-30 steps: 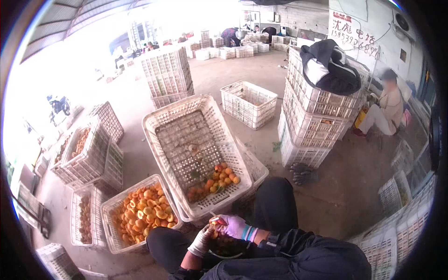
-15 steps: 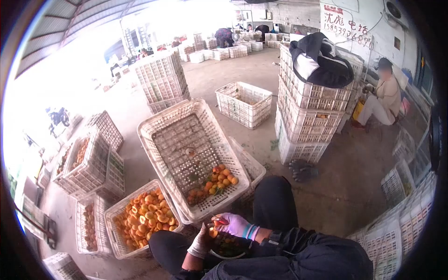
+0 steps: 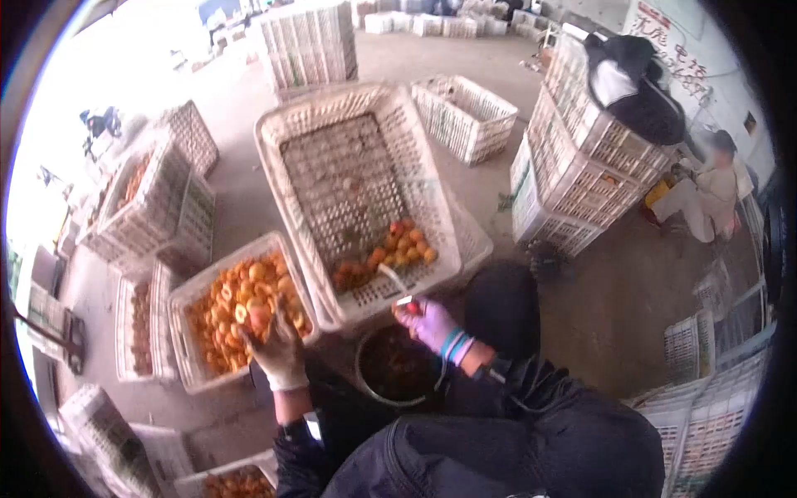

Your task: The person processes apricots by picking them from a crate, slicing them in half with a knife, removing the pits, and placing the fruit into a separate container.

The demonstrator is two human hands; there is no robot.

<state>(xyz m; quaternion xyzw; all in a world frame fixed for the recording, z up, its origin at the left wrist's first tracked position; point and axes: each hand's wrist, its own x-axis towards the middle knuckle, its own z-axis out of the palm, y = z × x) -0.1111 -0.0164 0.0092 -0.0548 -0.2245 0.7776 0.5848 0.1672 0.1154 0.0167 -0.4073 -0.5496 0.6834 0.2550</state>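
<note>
My left hand point(image 3: 278, 353), in a pale glove, reaches over the lower left crate point(image 3: 193, 378) with its fingers spread. A reddish-orange fruit piece point(image 3: 259, 317) lies by the fingertips, among many halved orange fruits point(image 3: 224, 311) that look like apricots or peaches. My right hand point(image 3: 432, 325), in a purple glove, is closed round the red handle of a knife point(image 3: 392, 275), its blade pointing up and left. Whole fruits point(image 3: 407, 246) sit in the near end of the large tilted crate point(image 3: 278, 178). Below my right hand stands a dark-filled bucket point(image 3: 362, 378).
Stacked crates point(image 3: 564, 158) with a dark jacket point(image 3: 639, 91) on top stand at the right. Another crate point(image 3: 490, 124) rests on the floor behind. More fruit crates point(image 3: 158, 207) line the left side. A seated person point(image 3: 706, 195) is at the far right.
My hands have moved apart. The left went from the fruit above the bucket to the crate of halves; the right keeps the knife, now with its blade in sight. My view has tilted down.
</note>
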